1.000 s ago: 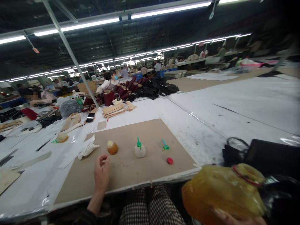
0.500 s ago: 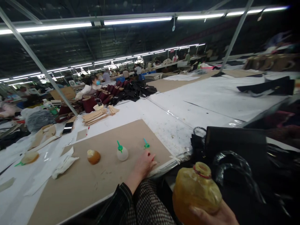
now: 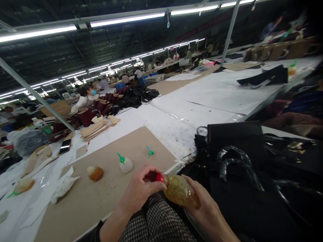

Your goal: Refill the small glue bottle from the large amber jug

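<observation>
My right hand (image 3: 202,203) is wrapped round a plastic bottle (image 3: 180,190) of yellow-brown liquid, tilted over my lap with its neck to the left. At that neck, my left hand (image 3: 143,186) pinches a red bottle cap (image 3: 160,178) between thumb and fingers. How far the cap is screwed on cannot be made out. On the brown board (image 3: 101,201) stand a white squeeze bottle (image 3: 125,165) with a green nozzle and an amber bottle (image 3: 95,173) without a nozzle. A loose green nozzle (image 3: 150,152) lies to their right.
Black handbags (image 3: 234,141) with wrapped handles lie on my right. A phone (image 3: 65,146), crumpled white cloth (image 3: 64,186), another amber bottle (image 3: 24,185) and tan pieces (image 3: 94,129) are at the left. A person (image 3: 87,95) sits beyond the maroon pieces.
The bottle has come left and tipped from upright, its open mouth now covered by the red cap. My left hand has lifted off the board to the neck. The view has shifted right.
</observation>
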{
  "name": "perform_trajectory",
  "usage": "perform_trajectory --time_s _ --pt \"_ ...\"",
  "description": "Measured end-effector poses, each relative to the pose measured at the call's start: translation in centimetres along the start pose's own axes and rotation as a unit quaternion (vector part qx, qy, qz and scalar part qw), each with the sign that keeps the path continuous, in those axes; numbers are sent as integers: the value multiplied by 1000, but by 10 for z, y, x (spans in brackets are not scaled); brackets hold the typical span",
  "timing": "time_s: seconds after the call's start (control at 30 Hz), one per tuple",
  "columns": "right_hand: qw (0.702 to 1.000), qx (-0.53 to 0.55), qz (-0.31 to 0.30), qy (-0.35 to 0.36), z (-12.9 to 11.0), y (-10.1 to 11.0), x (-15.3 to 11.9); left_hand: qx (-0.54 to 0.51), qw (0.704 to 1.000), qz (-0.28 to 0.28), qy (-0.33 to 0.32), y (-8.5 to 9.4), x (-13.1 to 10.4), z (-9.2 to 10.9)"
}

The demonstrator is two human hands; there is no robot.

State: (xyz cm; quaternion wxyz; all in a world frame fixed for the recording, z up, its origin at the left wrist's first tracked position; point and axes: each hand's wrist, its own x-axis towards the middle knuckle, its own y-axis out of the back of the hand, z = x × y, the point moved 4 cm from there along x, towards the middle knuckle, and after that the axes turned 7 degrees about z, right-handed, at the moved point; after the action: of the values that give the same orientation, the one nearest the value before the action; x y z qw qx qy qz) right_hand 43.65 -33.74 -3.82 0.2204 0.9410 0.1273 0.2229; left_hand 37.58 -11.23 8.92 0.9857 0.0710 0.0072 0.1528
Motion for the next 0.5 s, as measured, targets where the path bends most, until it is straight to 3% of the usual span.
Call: perform_trajectory --time_s 0.13,0.27,0.4,0.5 --pt "990 -85 31 109 -15 2 -1 82 995 18 -50 5 -11 11" --pt "977 -130 26 169 -29 2 -1 107 993 31 -48 14 -26 17" --pt "969 -139 4 203 -33 -3 -8 141 988 53 -36 28 -48 14" --pt "980 -69 -27 187 -38 -15 -24 189 973 70 -115 42 -71 14"
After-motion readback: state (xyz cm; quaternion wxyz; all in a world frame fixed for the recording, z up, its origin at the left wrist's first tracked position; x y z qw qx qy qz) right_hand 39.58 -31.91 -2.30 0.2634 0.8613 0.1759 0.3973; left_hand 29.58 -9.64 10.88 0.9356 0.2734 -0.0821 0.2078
